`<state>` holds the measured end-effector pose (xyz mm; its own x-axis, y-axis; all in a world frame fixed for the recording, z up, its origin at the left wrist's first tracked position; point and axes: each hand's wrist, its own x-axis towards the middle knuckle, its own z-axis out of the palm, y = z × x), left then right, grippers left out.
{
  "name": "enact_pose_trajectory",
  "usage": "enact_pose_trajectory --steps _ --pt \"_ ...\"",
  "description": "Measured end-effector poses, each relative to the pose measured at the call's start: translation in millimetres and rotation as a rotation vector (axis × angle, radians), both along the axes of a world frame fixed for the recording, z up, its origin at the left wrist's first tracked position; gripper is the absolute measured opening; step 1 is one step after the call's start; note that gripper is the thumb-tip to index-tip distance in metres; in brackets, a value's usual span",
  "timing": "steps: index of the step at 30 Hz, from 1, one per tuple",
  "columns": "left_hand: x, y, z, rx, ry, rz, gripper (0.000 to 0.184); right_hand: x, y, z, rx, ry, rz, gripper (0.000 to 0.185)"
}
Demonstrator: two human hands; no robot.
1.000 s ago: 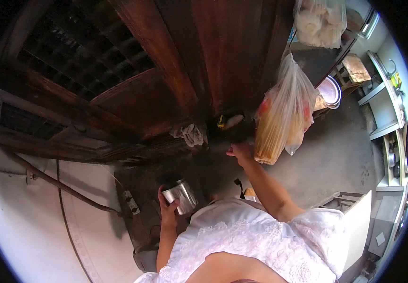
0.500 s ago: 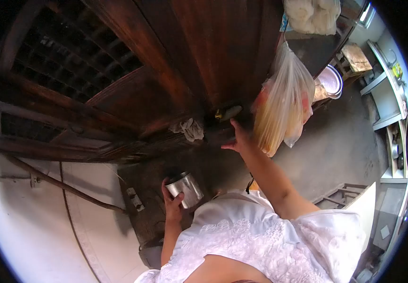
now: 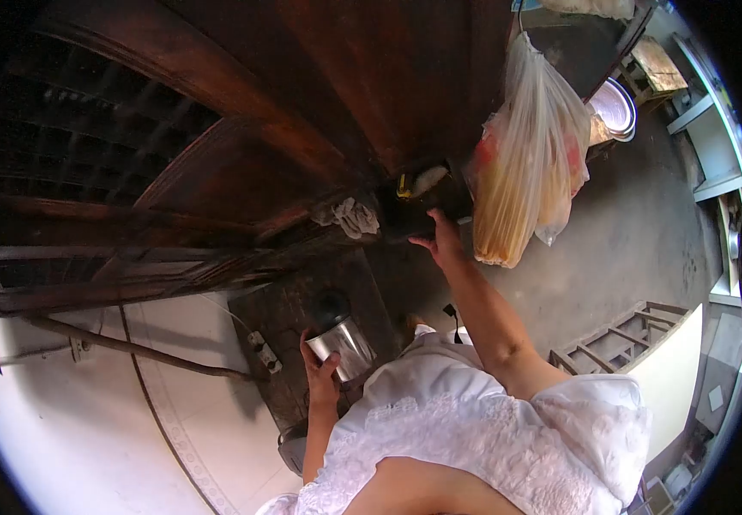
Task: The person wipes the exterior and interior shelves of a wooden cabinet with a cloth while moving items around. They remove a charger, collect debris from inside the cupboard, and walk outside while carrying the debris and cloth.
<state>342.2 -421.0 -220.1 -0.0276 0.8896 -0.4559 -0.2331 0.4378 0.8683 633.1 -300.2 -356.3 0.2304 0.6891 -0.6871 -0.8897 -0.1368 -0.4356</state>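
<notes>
Metal canister [image 3: 350, 350] in curled left grip [image 3: 322, 369]

Your R hand [image 3: 445, 240] is now up at the near edge of the dark box [image 3: 422, 225], fingers spread, vs. closed and lower 1 sec ago. More of the box's inside shows. Your cam view's shifted too: the upper bag [image 3: 592, 7] is mostly cut off, and more of the slatted frame [image 3: 615, 340] shows.

Shiny metal container [image 3: 345, 350], tilted, in left hand [image 3: 321, 371].
</notes>
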Motion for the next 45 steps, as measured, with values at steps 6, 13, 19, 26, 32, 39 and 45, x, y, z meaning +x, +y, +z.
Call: enact_pose_trajectory --steps 6,13,19,26,32,39,45 --pt "-4 11 -11 0.027 -0.049 -0.005 0.084 19 39 7 0.246 0.070 0.088 0.062" --pt "-8 16 -15 -0.004 -0.049 0.054 0.086 29 56 -5 0.248 0.192 0.006 0.061" --pt "-1 6 -15 0.053 -0.043 0.084 0.090 15 39 6 0.203 0.170 0.080 0.046" --pt "-4 -7 -23 0.104 0.000 0.192 0.095 -77 19 -3 0.295 -0.899 0.874 0.045" --pt "-32 -39 -24 0.024 0.123 0.326 0.091 -135 120 -23 0.470 -1.961 1.031 0.060" --pt "-83 -71 -50 -0.079 0.200 0.311 0.092 -157 193 -62 0.260 -1.882 1.104 0.033" --pt "-97 -53 -46 -0.098 0.090 0.404 0.099 -208 157 -61 0.272 -1.084 1.110 0.024"
